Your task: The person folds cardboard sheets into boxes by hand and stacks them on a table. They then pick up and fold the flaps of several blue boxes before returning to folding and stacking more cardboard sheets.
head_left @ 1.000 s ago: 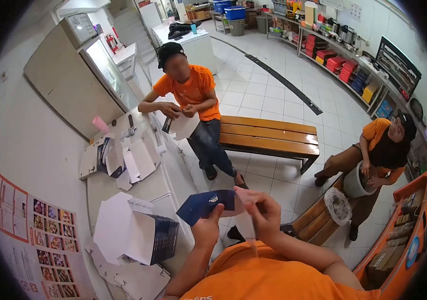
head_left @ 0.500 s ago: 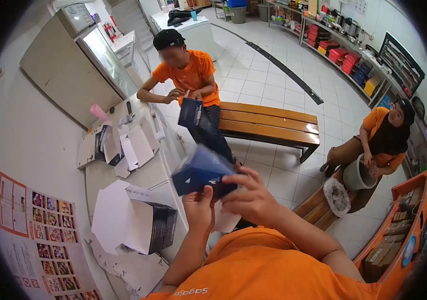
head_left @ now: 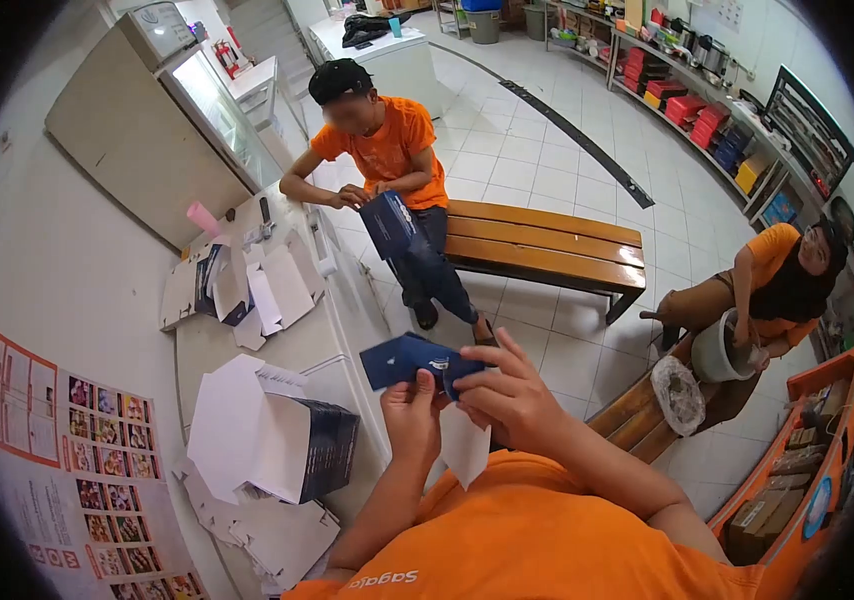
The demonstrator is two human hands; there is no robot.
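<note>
In front of my chest I hold a dark blue cardboard box point(head_left: 402, 357), partly folded, with a pale logo and a white inner flap hanging below. My left hand point(head_left: 412, 415) grips its lower edge, thumb on the blue face. My right hand point(head_left: 515, 395) pinches the right end, some fingers raised. To the left, an open box point(head_left: 327, 450), white inside and dark blue outside, stands on the white counter point(head_left: 347, 385) above flat white cardboard pieces point(head_left: 282, 545).
More opened boxes point(head_left: 282, 290) lie farther along the counter. A co-worker point(head_left: 387, 150) in orange sits on a wooden bench point(head_left: 547, 245) with a blue box point(head_left: 387, 225). At right, another person point(head_left: 782, 270) reaches into a bucket point(head_left: 722, 350) beside a plastic bag point(head_left: 679, 398).
The box in my hands has turned from a blurred, broader view to a narrower one, its white flap now hanging lower. The co-worker's box has tilted, with both hands at its top.
</note>
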